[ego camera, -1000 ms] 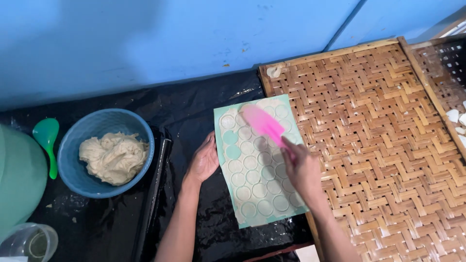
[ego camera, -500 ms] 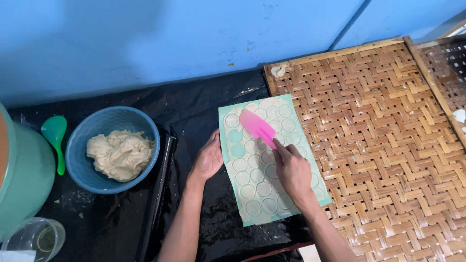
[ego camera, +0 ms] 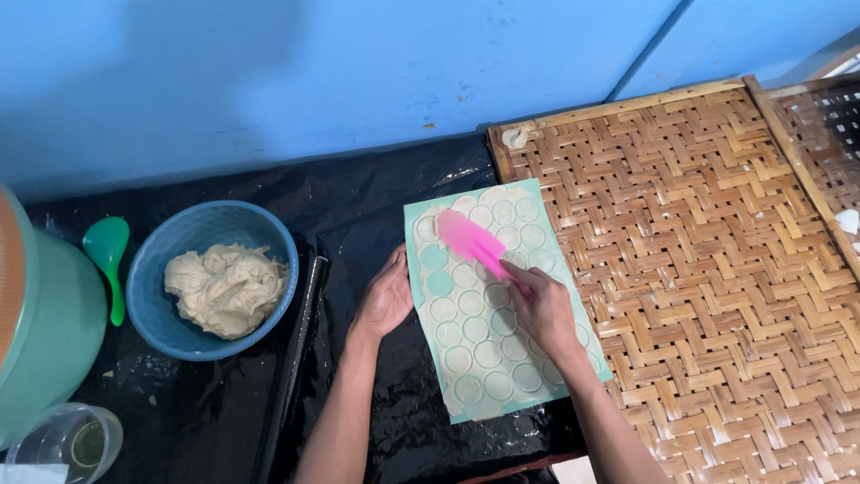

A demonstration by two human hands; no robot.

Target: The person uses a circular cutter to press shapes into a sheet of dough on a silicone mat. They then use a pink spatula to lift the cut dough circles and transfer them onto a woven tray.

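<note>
A bright pink spatula (ego camera: 472, 240) lies across a pale mint-green mould sheet (ego camera: 502, 300) patterned with rows of cream-filled circles. Beige dough (ego camera: 226, 289) sits in a dusty blue bowl (ego camera: 210, 278), beside a green spoon (ego camera: 107, 255) and a green container (ego camera: 40, 336). Glossy black plastic sheeting (ego camera: 385, 188) meets a tan woven tray (ego camera: 708, 260) in herringbone pattern, beneath a blue wall (ego camera: 340, 72).

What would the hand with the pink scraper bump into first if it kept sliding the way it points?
The right hand points its pink scraper up-left across the green stencil sheet. Going on, it would probably leave the sheet's top corner and reach the black plastic sheet, then the blue wall.
</note>
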